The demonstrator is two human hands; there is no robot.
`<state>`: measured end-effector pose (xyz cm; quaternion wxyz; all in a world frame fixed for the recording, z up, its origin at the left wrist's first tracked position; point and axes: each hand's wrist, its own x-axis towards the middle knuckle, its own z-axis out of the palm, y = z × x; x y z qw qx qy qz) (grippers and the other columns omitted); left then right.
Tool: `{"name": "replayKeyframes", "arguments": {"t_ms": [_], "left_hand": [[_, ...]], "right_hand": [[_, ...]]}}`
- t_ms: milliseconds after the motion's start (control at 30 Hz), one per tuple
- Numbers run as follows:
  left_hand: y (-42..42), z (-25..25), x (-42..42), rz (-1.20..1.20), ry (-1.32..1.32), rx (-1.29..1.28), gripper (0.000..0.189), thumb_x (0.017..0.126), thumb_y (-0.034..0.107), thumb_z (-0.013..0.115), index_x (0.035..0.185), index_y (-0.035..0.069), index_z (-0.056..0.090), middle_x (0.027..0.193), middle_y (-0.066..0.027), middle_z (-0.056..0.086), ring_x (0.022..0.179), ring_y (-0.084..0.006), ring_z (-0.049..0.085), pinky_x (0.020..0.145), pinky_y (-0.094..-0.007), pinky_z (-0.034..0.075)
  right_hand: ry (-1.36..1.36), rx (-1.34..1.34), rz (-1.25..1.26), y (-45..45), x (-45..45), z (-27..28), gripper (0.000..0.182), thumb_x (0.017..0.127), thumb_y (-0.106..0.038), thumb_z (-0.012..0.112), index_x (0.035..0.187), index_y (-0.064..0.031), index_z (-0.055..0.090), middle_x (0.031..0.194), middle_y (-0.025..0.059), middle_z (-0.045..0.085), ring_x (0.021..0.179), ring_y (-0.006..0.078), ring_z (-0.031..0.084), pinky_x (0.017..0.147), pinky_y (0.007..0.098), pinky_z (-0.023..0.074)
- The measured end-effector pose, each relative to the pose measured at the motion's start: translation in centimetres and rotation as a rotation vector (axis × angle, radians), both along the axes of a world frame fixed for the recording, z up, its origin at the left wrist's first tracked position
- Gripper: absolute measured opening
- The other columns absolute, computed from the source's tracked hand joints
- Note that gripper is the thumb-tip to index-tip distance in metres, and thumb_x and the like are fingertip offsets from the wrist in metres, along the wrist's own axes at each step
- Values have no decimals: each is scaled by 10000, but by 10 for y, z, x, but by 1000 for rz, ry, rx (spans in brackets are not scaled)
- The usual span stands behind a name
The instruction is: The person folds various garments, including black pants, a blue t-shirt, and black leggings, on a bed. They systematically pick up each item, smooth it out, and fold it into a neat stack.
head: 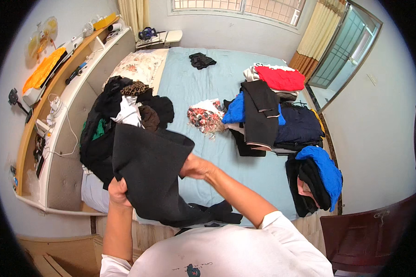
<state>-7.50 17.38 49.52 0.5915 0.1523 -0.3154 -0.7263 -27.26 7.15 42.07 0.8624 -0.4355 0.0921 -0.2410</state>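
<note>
A black garment [149,166] hangs between my hands, its wide opening towards the upper right and its lower part trailing along the near edge of the bed. My left hand [119,192] grips its left side, thumb on top. My right hand [197,167] holds the edge at the right, its fingertips hidden by the cloth. Beyond my left hand lies a loose heap of dark clothes [105,104] with a white piece [128,111] and a leopard-print piece [135,88]. To the right of my right hand, folded black trousers [261,121] lie over a blue garment [235,110].
A floral fringed scarf [208,116] lies mid-bed on the blue sheet [180,79]; a small black garment [201,61] is farther back. Folded stacks with a red garment [280,78] and a blue garment [320,169] line the right side. A shelved headboard [69,93] stands left, a dark red chair [367,235] lower right.
</note>
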Motion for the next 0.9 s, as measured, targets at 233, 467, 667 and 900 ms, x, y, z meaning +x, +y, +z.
{"name": "replayKeyframes", "arguments": {"t_ms": [233, 467, 667, 900], "left_hand": [[-27, 9, -12, -118, 152, 27, 569, 744, 175, 609, 1198, -76, 375, 1147, -186, 506, 1020, -287, 531, 879, -399, 428], [-41, 51, 2, 240, -174, -11, 469, 816, 174, 548, 1202, -39, 388, 1132, -157, 517, 1012, -252, 525, 892, -363, 411], [-76, 70, 26, 672, -530, -57, 289, 851, 133, 508, 1076, -49, 513, 1046, -107, 562, 917, -169, 549, 836, -283, 421], [-97, 124, -29, 987, -813, -361, 218, 805, 150, 567, 897, -45, 598, 795, -45, 621, 709, -106, 555, 671, -247, 436]], "right_hand": [[-54, 165, 89, -17, 24, 4, 1035, 572, -449, 754, 1356, -145, 152, 1337, 33, 318, 1218, 218, 316, 988, 410, 255], [136, -92, -472, -20, 13, 37, 549, 669, -128, 683, 1166, -34, 471, 1074, 73, 557, 934, 182, 539, 840, 308, 419], [465, -332, -810, -71, -55, 118, 274, 766, -185, 626, 923, 36, 590, 831, 81, 616, 718, 147, 587, 658, 258, 471], [321, -470, -996, -61, -42, 222, 179, 769, -139, 554, 822, 30, 582, 673, 28, 554, 577, 99, 507, 517, 236, 404]]}}
